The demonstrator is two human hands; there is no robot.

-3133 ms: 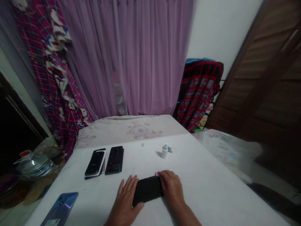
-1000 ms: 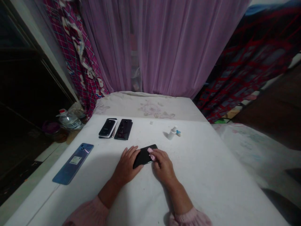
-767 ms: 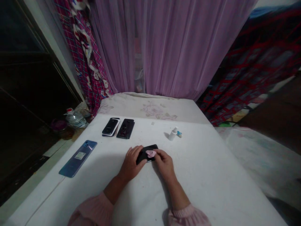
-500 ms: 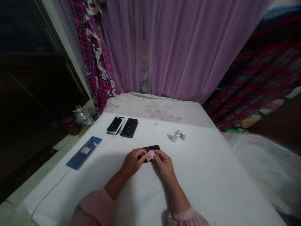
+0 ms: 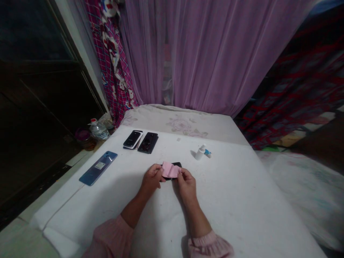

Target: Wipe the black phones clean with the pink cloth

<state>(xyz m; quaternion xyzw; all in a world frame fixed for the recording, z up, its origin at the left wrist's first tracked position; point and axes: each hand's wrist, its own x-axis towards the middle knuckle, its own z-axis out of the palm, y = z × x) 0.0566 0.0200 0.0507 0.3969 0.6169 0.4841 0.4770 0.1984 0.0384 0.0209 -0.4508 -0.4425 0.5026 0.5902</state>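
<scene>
Currently pinching a pink cloth (image 5: 170, 170) from both sides, just above a black smartphone (image 5: 177, 164) lying flat on the white surface (image 5: 231, 211). Left hand (image 5: 152, 180): fingers curled, gripping the cloth's left edge. Right hand (image 5: 186, 186): fingertips closed on its right edge. Hands close together, not spread, with the cloth held taut between them.

Phone mostly hidden under cloth and hands, only its far corner and a thin strip by the left hand showing. Can't tell which face is up, or whether the left hand touches the phone too.

Step in hand, by the look of it: working the cloth open or flat over the phone, not lifting the phone. Next move calls for a free hand or the cloth laid down, since both hands are busy on the cloth and neither clearly steadies the phone.

Farther up the surface: a stacked pair of phones (image 5: 132, 139) beside a second black smartphone (image 5: 147, 142). Off to the left, a blue smartphone (image 5: 98, 168), back up. Off to the right, a white spray bottle (image 5: 200, 153), with a small blue-and-white tube (image 5: 208, 153) just beside it.
</scene>
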